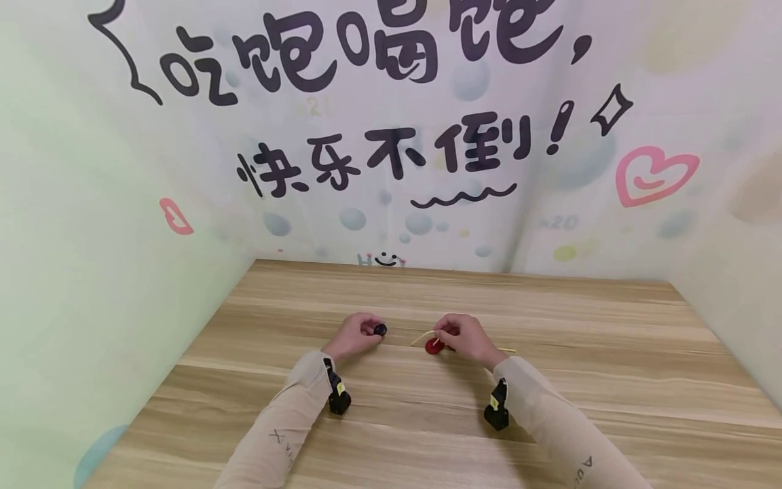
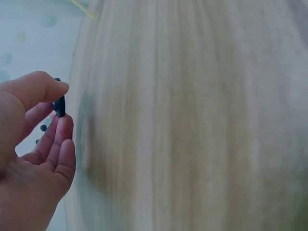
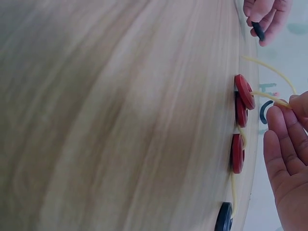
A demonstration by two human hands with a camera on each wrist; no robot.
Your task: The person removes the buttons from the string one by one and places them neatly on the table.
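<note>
Thumb and fingers of my left hand point(image 1: 354, 336) pinch a black button point(image 1: 380, 329) a little above the table. The left wrist view shows that button point(image 2: 59, 107) edge-on between the thumb and fingertips. My right hand point(image 1: 467, 336) pinches a yellow string point(image 1: 423, 337) near one end, and the free tip curves off toward the left hand. Three red buttons point(image 3: 237, 154) and another black button point(image 3: 224, 219) are strung along it in the right wrist view. The uppermost red button point(image 3: 245, 91) hangs closest to the right fingertips, overlapping the red one behind it.
The wood-grain table point(image 1: 403, 435) spreads around both hands. Behind it stands a printed wall sheet point(image 1: 391, 231) with large lettering. A small black camera point(image 1: 339, 397) is strapped to the left wrist, and a similar camera point(image 1: 497, 411) to the right.
</note>
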